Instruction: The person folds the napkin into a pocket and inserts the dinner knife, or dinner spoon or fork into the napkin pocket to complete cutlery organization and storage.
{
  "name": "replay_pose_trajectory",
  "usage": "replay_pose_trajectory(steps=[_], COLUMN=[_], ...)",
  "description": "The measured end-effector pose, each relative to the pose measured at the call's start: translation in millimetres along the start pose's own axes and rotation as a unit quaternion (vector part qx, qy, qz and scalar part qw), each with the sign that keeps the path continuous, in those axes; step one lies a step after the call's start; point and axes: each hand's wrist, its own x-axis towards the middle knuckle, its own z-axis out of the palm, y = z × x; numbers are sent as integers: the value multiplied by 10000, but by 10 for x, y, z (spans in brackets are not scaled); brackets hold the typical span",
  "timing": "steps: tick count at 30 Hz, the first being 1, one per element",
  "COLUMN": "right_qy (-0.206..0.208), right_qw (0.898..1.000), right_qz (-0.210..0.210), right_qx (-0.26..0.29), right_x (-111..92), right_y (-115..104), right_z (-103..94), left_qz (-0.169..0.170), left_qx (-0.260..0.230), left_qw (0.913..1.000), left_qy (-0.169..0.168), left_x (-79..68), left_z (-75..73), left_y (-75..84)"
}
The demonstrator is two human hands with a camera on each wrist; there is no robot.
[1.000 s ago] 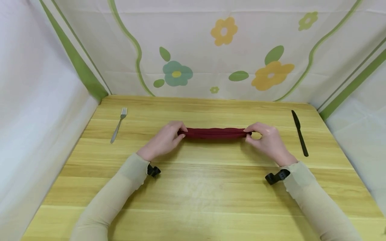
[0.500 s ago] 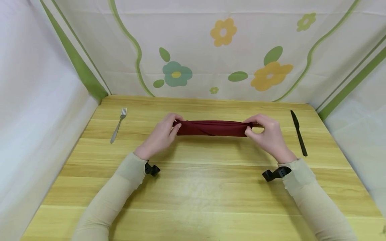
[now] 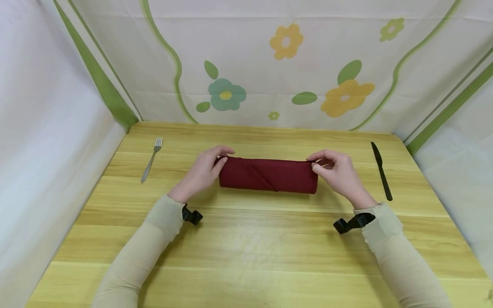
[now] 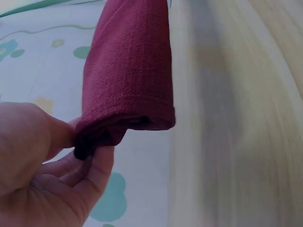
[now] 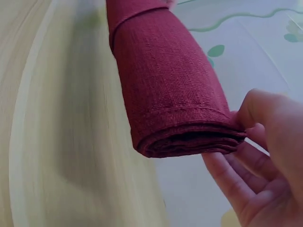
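A dark red cloth napkin [image 3: 267, 175], folded into a long flat bundle with a slanting fold across its front, hangs between my two hands. My left hand [image 3: 202, 171] pinches its far left corner between thumb and fingers. At the far right corner, my right hand [image 3: 339, 173] pinches it in the same way. In the left wrist view, the open end of the napkin [image 4: 132, 71] shows loose inner folds beside the thumb. Several stacked layers show at the other end of the napkin [image 5: 165, 80] in the right wrist view. Its shadow falls on the wood below.
A fork [image 3: 152, 159] lies on the left of the wooden table [image 3: 246, 256], tines pointing away. On the right lies a black knife [image 3: 381, 171]. A white curtain [image 3: 254, 55] with printed flowers stands behind the table, and white cloth hangs at both sides.
The napkin was a narrow strip near the table; my hands have lifted it and turned its broad front face toward the camera. Both hands keep their pinch; fork and knife stay put.
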Motion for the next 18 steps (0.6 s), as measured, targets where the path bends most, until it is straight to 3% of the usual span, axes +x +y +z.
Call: replay_pose_trajectory(steps=[9, 18], right_qy=[-770, -655], right_qw=[9937, 9857], right_qz=[691, 1113], right_qx=[438, 1083], right_x=[27, 64], right_y=[307, 477], right_z=[180, 378], left_qz=[-488, -784], left_qx=[108, -168], left_qw=[9973, 9964], left_qy=[-545, -289], left_x=[-12, 15], left_z=[104, 185], left_y=[-148, -281])
